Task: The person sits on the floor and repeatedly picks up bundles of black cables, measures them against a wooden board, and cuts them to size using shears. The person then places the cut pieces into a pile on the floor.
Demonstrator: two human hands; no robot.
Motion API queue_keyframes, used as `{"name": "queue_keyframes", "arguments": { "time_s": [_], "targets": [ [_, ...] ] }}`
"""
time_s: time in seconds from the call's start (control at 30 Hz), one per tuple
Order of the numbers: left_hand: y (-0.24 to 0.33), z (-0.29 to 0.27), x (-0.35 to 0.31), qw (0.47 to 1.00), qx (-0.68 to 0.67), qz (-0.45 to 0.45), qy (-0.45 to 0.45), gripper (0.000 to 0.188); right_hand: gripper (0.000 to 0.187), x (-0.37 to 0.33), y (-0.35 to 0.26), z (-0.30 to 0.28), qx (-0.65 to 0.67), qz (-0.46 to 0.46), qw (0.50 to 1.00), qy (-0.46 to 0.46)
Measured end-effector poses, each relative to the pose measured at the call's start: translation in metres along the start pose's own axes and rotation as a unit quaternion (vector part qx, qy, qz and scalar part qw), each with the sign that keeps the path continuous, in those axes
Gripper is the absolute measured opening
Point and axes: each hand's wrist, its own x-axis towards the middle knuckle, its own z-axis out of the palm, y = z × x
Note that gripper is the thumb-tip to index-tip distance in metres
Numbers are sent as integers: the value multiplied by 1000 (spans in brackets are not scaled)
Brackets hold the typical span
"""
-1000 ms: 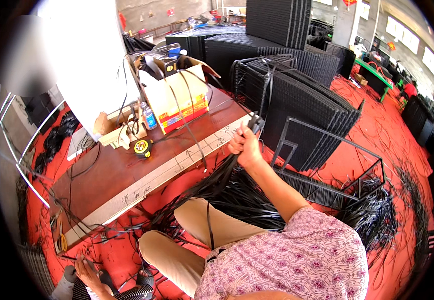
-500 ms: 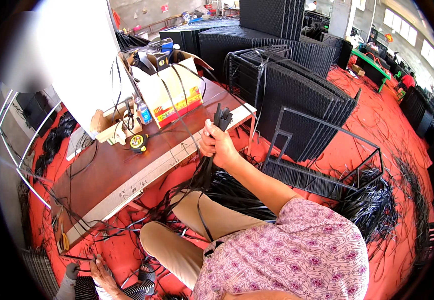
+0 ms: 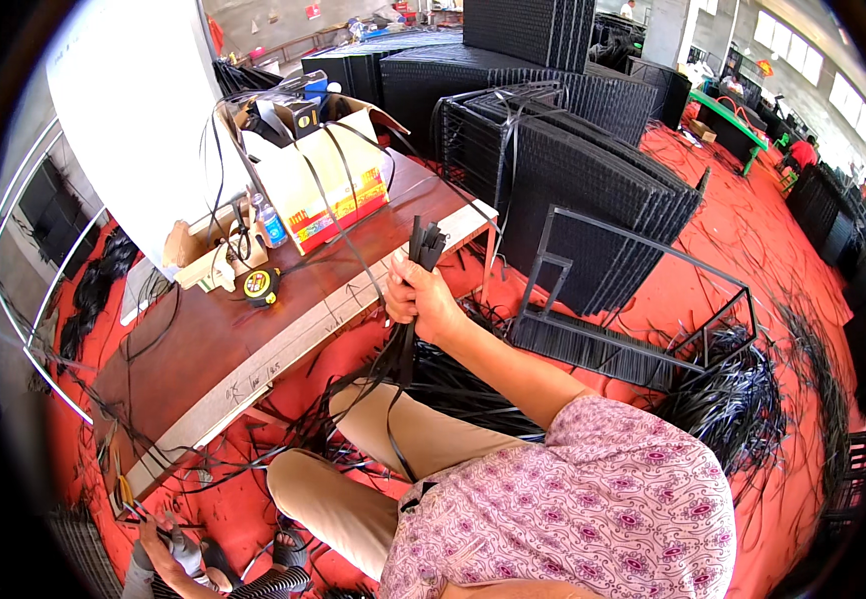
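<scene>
My right hand [image 3: 423, 298] is closed around a bundle of flat black plastic strips [image 3: 425, 240]. Cut ends stand up above the fist, while long tails [image 3: 393, 354] hang below it toward my beige-trousered knees. The fist is just off the front edge of the brown table [image 3: 303, 290]. Of my left arm only a piece of bare forearm [image 3: 513, 589] shows at the lower edge; the left hand is out of view. At the lower left, another person's hands [image 3: 160, 539], one in a grey glove, are close to orange-handled scissors [image 3: 125, 489] at the table corner.
On the table are a carton [image 3: 338, 180], a small open box [image 3: 218, 260], a bottle [image 3: 271, 225] and a tape measure [image 3: 261, 288]. Stacked black woven panels [image 3: 593, 190] and a black metal frame [image 3: 643, 329] stand beyond. Loose strips [image 3: 728, 399] litter the red floor.
The view has shifted slightly, with my right hand still gripping the bundle. The other person's hands have moved left and up, nearer the scissors.
</scene>
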Motion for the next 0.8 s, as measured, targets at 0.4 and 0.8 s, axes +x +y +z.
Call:
{"name": "queue_keyframes", "arguments": {
  "time_s": [0.4, 0.8],
  "targets": [
    [-59, -38, 63, 905, 366, 209, 50, 45, 26, 7, 31, -18, 18, 70, 994, 81],
    [39, 450, -94, 926, -164, 84, -328, 31, 28, -11, 57, 2, 9, 117, 993, 24]
  ]
}}
